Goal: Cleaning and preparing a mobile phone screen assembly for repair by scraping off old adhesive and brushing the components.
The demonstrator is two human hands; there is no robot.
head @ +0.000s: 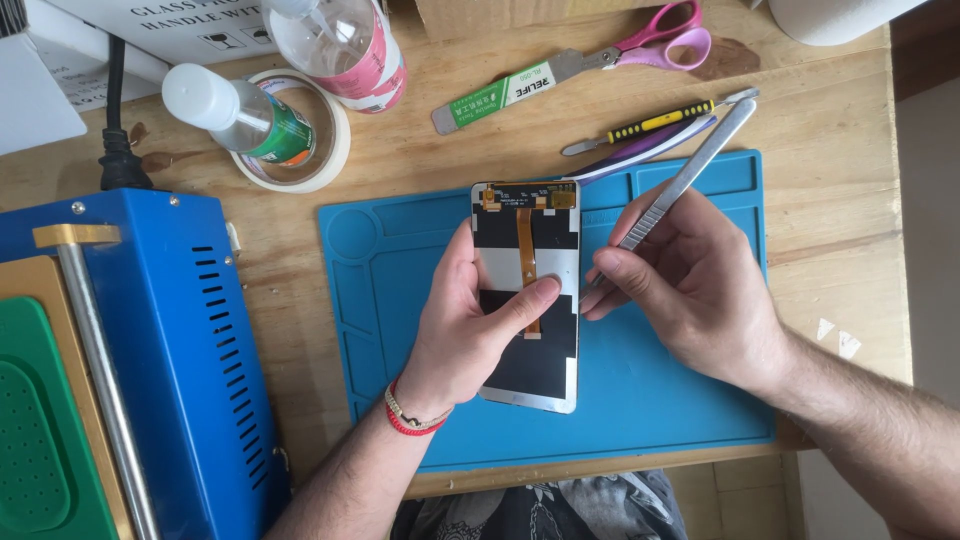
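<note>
My left hand (470,330) grips a phone screen panel (528,372) face down over the blue work mat (390,300), thumb pressing on its orange flex cable (525,240). My right hand (690,285) holds a long metal scalpel-like tool (690,170) like a pen, its tip hidden at the panel's right edge. The panel's back shows black and grey patches and a small gold connector at the top.
A blue machine (150,350) with a green pad (35,430) stands at the left. Behind the mat lie a tape roll (335,150), two bottles (240,115), a flat pry tool (495,98), pink scissors (650,45) and a yellow-black spudger (655,122). The table's edge runs just below the mat.
</note>
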